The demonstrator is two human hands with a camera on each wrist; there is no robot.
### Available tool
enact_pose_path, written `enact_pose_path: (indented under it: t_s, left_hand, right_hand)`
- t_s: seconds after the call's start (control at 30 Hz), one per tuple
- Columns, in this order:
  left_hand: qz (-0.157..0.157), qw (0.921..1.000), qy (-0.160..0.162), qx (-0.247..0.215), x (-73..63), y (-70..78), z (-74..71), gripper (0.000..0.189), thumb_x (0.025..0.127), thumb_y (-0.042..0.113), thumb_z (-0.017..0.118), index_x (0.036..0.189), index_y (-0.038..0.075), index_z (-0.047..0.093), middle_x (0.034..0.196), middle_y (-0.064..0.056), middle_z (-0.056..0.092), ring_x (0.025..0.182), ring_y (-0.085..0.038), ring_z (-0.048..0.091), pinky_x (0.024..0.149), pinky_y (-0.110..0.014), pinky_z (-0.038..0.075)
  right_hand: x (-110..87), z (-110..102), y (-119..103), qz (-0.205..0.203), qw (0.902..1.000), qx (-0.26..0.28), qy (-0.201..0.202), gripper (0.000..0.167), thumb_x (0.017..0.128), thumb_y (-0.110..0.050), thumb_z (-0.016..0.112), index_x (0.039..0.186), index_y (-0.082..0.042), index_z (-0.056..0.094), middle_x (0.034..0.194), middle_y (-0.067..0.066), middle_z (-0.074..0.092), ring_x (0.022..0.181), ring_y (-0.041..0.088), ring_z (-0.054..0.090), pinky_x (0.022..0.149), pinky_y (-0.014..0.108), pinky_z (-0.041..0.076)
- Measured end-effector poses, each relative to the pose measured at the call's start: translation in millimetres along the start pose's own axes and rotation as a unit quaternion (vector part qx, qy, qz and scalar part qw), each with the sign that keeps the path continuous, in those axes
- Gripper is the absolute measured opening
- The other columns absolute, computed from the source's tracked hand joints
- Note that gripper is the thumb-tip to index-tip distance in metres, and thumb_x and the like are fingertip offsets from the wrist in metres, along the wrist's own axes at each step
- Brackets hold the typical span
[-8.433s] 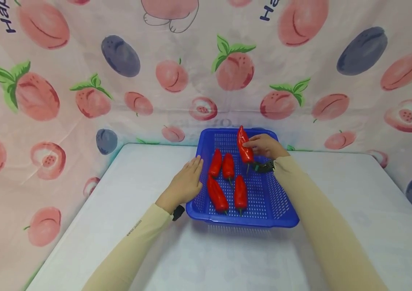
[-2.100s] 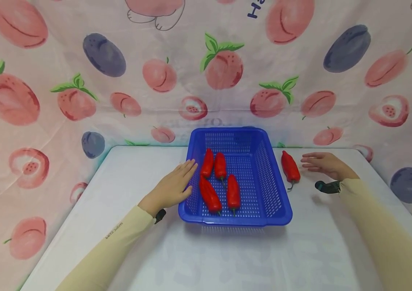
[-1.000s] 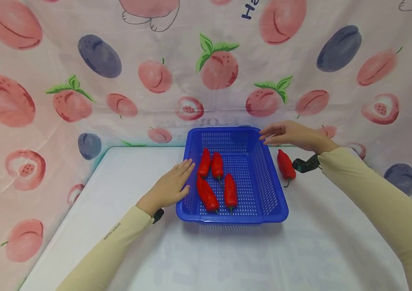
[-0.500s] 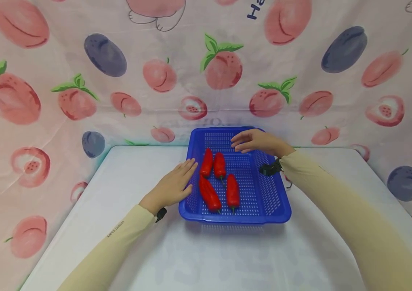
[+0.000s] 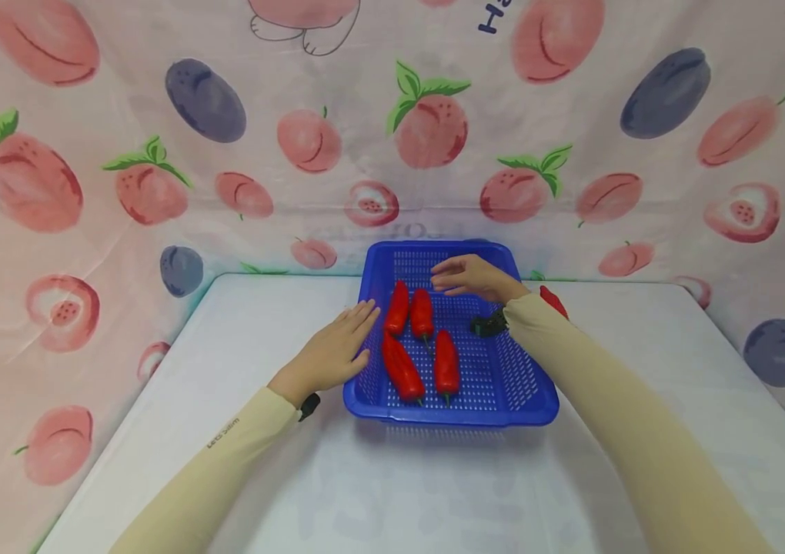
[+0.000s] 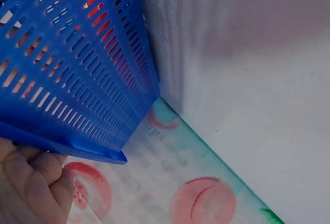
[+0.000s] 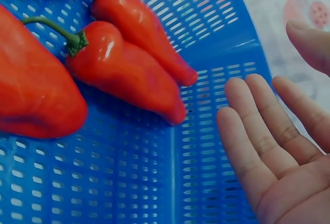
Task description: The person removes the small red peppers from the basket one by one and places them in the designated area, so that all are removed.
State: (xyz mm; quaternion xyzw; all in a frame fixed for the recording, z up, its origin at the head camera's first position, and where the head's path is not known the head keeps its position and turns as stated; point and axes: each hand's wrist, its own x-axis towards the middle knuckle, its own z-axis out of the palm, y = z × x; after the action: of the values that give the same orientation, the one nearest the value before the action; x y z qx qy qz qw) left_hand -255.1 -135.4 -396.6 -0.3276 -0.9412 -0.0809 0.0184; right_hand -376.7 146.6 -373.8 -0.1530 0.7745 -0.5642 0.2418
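Observation:
Several red peppers point(image 5: 446, 362) lie inside a blue perforated basket point(image 5: 448, 415), mostly toward its left half. My left hand point(image 5: 329, 350) rests on the basket's left rim, its fingers extended; in the left wrist view the fingers point(image 6: 38, 183) touch the rim. Over the back of the basket hovers my right hand point(image 5: 476, 278), holding nothing. The right wrist view shows its fingers point(image 7: 258, 147) spread, near the tip of one pepper point(image 7: 124, 69) but apart from it. Another red pepper point(image 5: 554, 299) is on the table, right of the basket, largely hidden behind my right forearm.
A white table point(image 5: 261, 308) bears the basket near its back edge. Behind and at the sides hangs a pink cloth point(image 5: 337, 85) printed with fruit. A dark wrist camera point(image 5: 488, 325) under my right wrist hangs over the basket.
One pepper went from the basket in my right hand to the table on the right and was let go. The right hand then returned over the basket. The left hand stays on the rim.

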Motion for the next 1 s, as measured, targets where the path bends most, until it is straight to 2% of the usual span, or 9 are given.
enact_pose_path:
  t_s: [0.2, 0.4, 0.57, 0.77, 0.87, 0.93, 1.0]
  left_hand:
    - [0.003, 0.9999, 0.009, -0.010, -1.3, -1.0, -1.3, 0.063, 0.092, 0.023, 0.043, 0.147, -0.002, 0.024, 0.156, -0.017, 0.021, 0.145, -0.031, 0.018, 0.119, -0.044, 0.018]
    - [0.004, 0.9999, 0.009, -0.012, -1.1, 0.6, -3.4, 0.063, 0.092, 0.023, 0.043, 0.147, -0.002, 0.025, 0.155, -0.018, 0.022, 0.145, -0.032, 0.019, 0.119, -0.044, 0.018]
    - [0.005, 0.9999, 0.005, -0.009, -0.5, 0.5, -3.2, 0.063, 0.093, 0.026, 0.039, 0.147, -0.002, 0.024, 0.155, -0.018, 0.021, 0.145, -0.032, 0.019, 0.119, -0.044, 0.018]
    - [0.007, 0.9999, 0.009, -0.007, -0.8, 0.3, -3.5, 0.063, 0.092, 0.025, 0.040, 0.147, -0.002, 0.025, 0.155, -0.018, 0.023, 0.145, -0.031, 0.019, 0.119, -0.043, 0.017]
    - [0.007, 0.9999, 0.011, -0.009, -1.2, 1.1, -4.2, 0.062, 0.092, 0.023, 0.042, 0.146, -0.002, 0.025, 0.155, -0.018, 0.024, 0.145, -0.031, 0.020, 0.119, -0.043, 0.017]
    - [0.005, 0.9999, 0.009, -0.009, -1.1, 1.5, -4.3, 0.062, 0.092, 0.023, 0.042, 0.147, -0.002, 0.025, 0.155, -0.018, 0.023, 0.145, -0.031, 0.020, 0.119, -0.043, 0.017]
    - [0.002, 0.9999, 0.007, -0.009, -1.1, 2.0, -4.2, 0.062, 0.092, 0.023, 0.042, 0.147, -0.002, 0.025, 0.155, -0.017, 0.023, 0.145, -0.031, 0.019, 0.119, -0.043, 0.017]
  right_hand:
    - [11.4, 7, 9, 0.012, 0.9999, 0.001, 0.005, 0.050, 0.092, -0.005, 0.054, 0.136, 0.012, 0.038, 0.139, 0.032, 0.042, 0.127, 0.043, 0.045, 0.108, 0.049, 0.038]
    - [19.9, 14, 19, 0.034, 0.9985, -0.012, 0.040, 0.049, 0.090, -0.006, 0.058, 0.133, 0.014, 0.042, 0.134, 0.030, 0.048, 0.123, 0.041, 0.049, 0.104, 0.047, 0.042]
    - [21.4, 18, 23, 0.068, 0.9942, -0.034, 0.076, 0.048, 0.088, -0.009, 0.062, 0.128, 0.014, 0.047, 0.130, 0.030, 0.052, 0.120, 0.040, 0.054, 0.101, 0.044, 0.046]
    - [23.3, 22, 26, 0.128, 0.9874, -0.040, 0.084, 0.052, 0.088, -0.011, 0.062, 0.131, 0.012, 0.045, 0.134, 0.029, 0.050, 0.122, 0.038, 0.053, 0.102, 0.042, 0.045]
    - [47.7, 8, 55, 0.128, 0.9891, -0.035, 0.064, 0.053, 0.082, -0.015, 0.070, 0.125, 0.010, 0.052, 0.125, 0.025, 0.058, 0.111, 0.034, 0.062, 0.095, 0.041, 0.051]
    - [71.6, -6, 87, 0.108, 0.9929, -0.024, 0.043, 0.050, 0.075, -0.022, 0.078, 0.114, 0.004, 0.061, 0.112, 0.018, 0.066, 0.097, 0.029, 0.068, 0.085, 0.039, 0.056]
    - [72.6, -5, 92, 0.103, 0.9937, -0.024, 0.037, 0.051, 0.073, -0.023, 0.079, 0.113, 0.005, 0.062, 0.111, 0.017, 0.067, 0.096, 0.028, 0.069, 0.085, 0.039, 0.056]
